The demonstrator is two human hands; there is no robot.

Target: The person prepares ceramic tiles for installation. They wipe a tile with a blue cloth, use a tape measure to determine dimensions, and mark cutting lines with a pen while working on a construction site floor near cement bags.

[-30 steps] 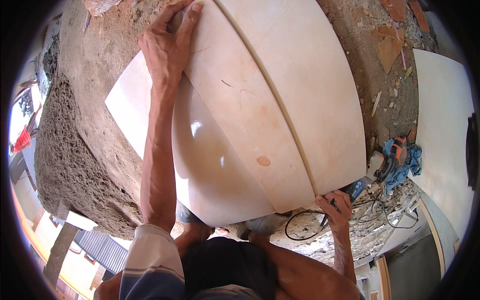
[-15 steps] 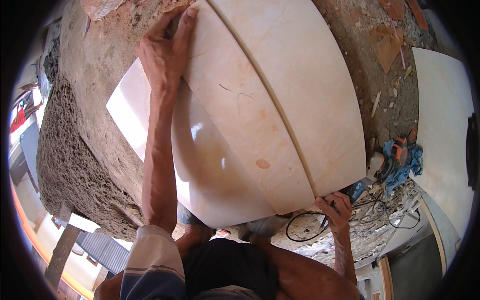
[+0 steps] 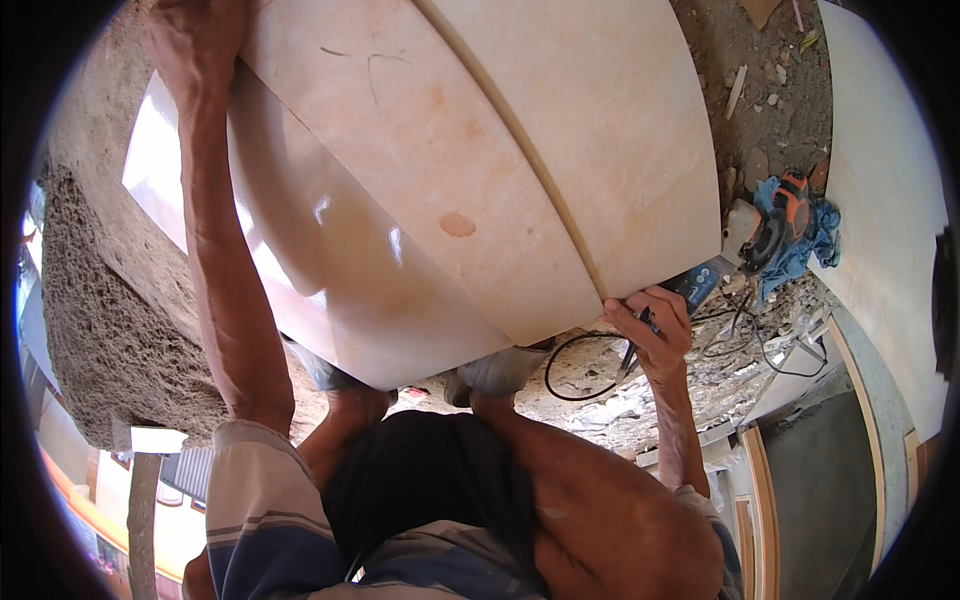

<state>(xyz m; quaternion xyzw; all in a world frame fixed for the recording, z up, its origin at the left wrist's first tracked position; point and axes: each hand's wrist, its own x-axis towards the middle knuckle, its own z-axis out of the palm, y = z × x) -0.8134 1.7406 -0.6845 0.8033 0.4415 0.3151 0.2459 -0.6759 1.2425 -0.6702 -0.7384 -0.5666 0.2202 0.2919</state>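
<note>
Large cream stone-look tiles lie overlapped before me. A glossy tile (image 3: 330,270) is lowest, with light reflected on it. Over it lies a tile with a brown spot and thin dark marks (image 3: 400,160). Another broad tile (image 3: 610,140) lies to the right, bordered by a narrow tan band (image 3: 520,140) that looks like its side edge. My left hand (image 3: 200,45) is at the spotted tile's far left edge, its fingers cut off by the frame. My right hand (image 3: 655,325) is closed around a dark, slim, pen-like thing (image 3: 646,318), fingertips touching the band's near end.
An orange-and-black power tool (image 3: 785,215) lies on blue cloth at the right, near a blue device (image 3: 698,285) and a black cable (image 3: 590,395). Another tile (image 3: 880,170) stands farther right. Rough rock (image 3: 110,310) is at left. My feet are under the tiles' near edge.
The view has shifted, so tiles, hands and tool appear higher and farther left. My left hand's fingers, seen at the tile's far corner before, are now out of frame. My right hand stays at the band's end.
</note>
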